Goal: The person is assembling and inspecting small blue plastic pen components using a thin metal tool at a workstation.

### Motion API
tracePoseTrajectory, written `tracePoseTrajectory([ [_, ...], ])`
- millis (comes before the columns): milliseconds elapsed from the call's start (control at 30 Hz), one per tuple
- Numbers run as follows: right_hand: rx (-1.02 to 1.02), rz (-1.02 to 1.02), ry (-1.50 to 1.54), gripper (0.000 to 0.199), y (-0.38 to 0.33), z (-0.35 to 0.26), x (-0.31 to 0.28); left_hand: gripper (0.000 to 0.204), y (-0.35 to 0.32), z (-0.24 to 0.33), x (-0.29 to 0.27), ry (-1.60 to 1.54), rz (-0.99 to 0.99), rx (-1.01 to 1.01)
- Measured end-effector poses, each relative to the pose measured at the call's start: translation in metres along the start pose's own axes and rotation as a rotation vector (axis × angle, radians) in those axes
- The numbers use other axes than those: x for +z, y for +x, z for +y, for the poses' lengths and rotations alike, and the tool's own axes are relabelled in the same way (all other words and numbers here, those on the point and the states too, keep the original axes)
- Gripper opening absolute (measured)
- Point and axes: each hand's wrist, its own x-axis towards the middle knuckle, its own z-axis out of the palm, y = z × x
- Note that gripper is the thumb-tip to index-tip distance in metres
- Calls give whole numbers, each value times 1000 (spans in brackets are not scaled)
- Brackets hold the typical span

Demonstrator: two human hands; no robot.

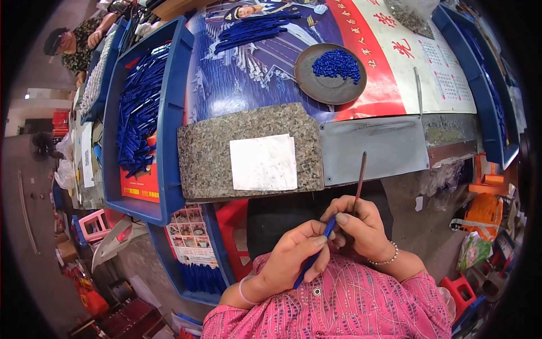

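1. While both hands sit close over the lap, the left hand (293, 254) is closed around a blue pen barrel (314, 253), thumb and fingers pinching it, barrel angled up toward the right.
2. Right hand (361, 226) is closed on a thin metal rod (360, 181); rod sticks up past the fingers toward the table edge, tilted slightly right.
3. Barrel's upper end meets the right-hand fingers; can't tell if the rod is inside the barrel.
4. Just above the hands: a granite slab (209, 152) with a white paper square (263, 162) lying on it.
5. Beside the slab, right: a grey metal plate (384, 147).
6. Further back: a round dish (316, 85) holding a heap of small blue caps (336, 62).
7. Loose blue barrels (251, 28) lie on the poster-covered table (237, 85), far side.
8. Left: a blue tray (169, 113) packed with more barrels (138, 107).
9. Right edge: another blue tray (485, 107), contents unclear.
10. Top left: another person (76, 42), well apart.
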Motion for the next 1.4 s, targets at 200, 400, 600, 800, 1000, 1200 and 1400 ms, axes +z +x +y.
tracePoseTrajectory([
  [200, 20, 2, 38, 18, 3, 0, -1, 22, 3, 1, -6, -242, -47, -124],
  [400, 37, -5, 42, 18, 3, 0, -4, 21, 5, 0, -7, -290, -49, -132],
  [600, 16, -24, 19, 17, 3, 3, -8, 24, 5, -2, -4, -251, -60, -131],
  [800, 9, -28, 90, 18, 2, 4, -10, 27, 7, -2, 0, -228, -34, -158],
  [1000, 11, -24, 89, 18, 2, 4, -11, 24, 8, 1, 7, -204, 24, -175],
  [1200, -21, -55, 116, 17, 1, 8, -12, 24, 7, -1, 10, -52, 66, -148],
  [1400, -68, -63, 121, 15, 0, 7, -10, 27, 4, -7, 3, -51, -21, -91],
])
